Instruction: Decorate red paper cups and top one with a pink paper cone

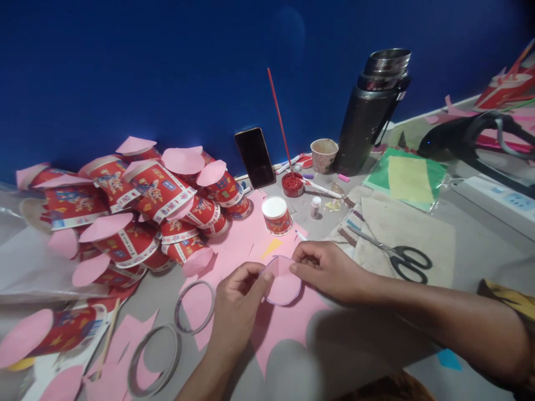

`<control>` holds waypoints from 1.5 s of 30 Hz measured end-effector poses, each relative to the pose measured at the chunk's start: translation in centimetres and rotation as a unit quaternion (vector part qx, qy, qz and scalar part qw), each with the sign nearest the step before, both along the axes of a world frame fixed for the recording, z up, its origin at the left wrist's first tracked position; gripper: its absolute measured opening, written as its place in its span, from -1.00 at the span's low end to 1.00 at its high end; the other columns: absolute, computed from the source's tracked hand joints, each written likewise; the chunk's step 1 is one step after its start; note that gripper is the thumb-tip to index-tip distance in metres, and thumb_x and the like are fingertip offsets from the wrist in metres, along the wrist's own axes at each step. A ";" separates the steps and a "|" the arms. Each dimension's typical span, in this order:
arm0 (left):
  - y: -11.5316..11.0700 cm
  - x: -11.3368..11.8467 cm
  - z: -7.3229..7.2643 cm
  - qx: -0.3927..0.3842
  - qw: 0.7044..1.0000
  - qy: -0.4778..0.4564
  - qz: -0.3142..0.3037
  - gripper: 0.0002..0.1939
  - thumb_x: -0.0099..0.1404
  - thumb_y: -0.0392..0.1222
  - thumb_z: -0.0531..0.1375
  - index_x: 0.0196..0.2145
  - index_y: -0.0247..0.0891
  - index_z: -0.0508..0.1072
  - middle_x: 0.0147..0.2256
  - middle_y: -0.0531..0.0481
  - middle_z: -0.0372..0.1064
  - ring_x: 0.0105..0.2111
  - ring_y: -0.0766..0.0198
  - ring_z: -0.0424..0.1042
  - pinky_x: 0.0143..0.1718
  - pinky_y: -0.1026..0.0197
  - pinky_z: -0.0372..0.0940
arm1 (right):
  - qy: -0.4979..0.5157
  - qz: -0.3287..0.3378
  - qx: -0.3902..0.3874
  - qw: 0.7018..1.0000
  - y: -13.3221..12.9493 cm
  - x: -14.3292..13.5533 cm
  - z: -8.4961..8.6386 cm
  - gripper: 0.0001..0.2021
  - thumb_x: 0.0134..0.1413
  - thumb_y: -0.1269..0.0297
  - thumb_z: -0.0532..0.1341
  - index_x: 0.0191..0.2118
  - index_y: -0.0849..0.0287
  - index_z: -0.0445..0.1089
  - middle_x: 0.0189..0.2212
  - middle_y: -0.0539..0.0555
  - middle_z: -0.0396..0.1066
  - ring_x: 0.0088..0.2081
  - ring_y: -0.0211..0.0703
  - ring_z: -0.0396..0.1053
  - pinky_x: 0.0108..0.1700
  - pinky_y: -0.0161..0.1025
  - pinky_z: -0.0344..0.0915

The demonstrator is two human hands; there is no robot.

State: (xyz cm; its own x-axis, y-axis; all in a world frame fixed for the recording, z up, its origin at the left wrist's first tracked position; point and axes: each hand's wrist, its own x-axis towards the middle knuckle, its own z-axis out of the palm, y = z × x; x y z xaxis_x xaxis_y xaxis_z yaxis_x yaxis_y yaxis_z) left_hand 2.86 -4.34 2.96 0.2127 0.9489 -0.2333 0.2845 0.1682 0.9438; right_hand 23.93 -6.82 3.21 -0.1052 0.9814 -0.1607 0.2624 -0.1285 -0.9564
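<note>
A small pink paper disc [283, 288] with a dark outlined edge is held between both hands above the pink sheet on the table. My left hand [243, 292] pinches its left edge between thumb and fingers. At its upper right edge, my right hand [320, 267] pinches the paper with thumb and curled fingers. A fold or overlap shows near the disc's top. Just behind the hands stands a red patterned cup [277, 216] with its white base up. The pink sheet [288, 328] beneath has round cut-out edges.
Several red cups with pink paper tops [154, 186] lie piled at left. Two tape rings [178, 307] sit near my left hand. Scissors [393, 253] rest on a cloth at right. Behind stand a phone [255, 157], a jar [292, 185] and a dark flask [361, 122].
</note>
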 end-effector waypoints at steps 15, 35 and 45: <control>0.2 0.0 0.1 0.007 1.000 -0.017 -0.020 -0.85 0.26 -0.08 0.36 -0.36 -0.21 0.59 -0.46 0.08 0.40 -0.44 0.31 0.28 -0.36 0.27 0.21 | -0.013 0.024 0.037 0.999 -0.3 0.1 -0.1 -0.83 0.22 0.22 0.24 -0.35 0.19 0.43 -0.56 -0.10 0.29 -0.51 -0.32 0.15 -0.48 -0.34 0.06; 0.4 0.3 0.4 0.040 0.999 0.011 -0.033 -0.72 0.19 0.06 0.42 -0.45 -0.20 0.60 -0.51 0.02 0.40 -0.47 0.27 0.25 -0.44 0.25 0.18 | -0.054 0.037 0.105 0.992 -0.4 0.1 -0.8 -0.81 0.29 0.22 0.25 -0.32 0.19 0.50 -0.52 -0.08 0.37 -0.47 -0.31 0.26 -0.39 -0.34 0.15; 0.3 0.3 0.3 0.028 0.998 0.022 -0.044 -0.74 0.19 0.04 0.43 -0.43 -0.20 0.64 -0.46 -0.01 0.49 -0.44 0.26 0.31 -0.40 0.26 0.23 | -0.064 0.054 0.102 0.991 -0.4 0.1 -1.1 -0.82 0.28 0.22 0.25 -0.29 0.18 0.52 -0.54 -0.08 0.35 -0.49 -0.31 0.24 -0.40 -0.35 0.13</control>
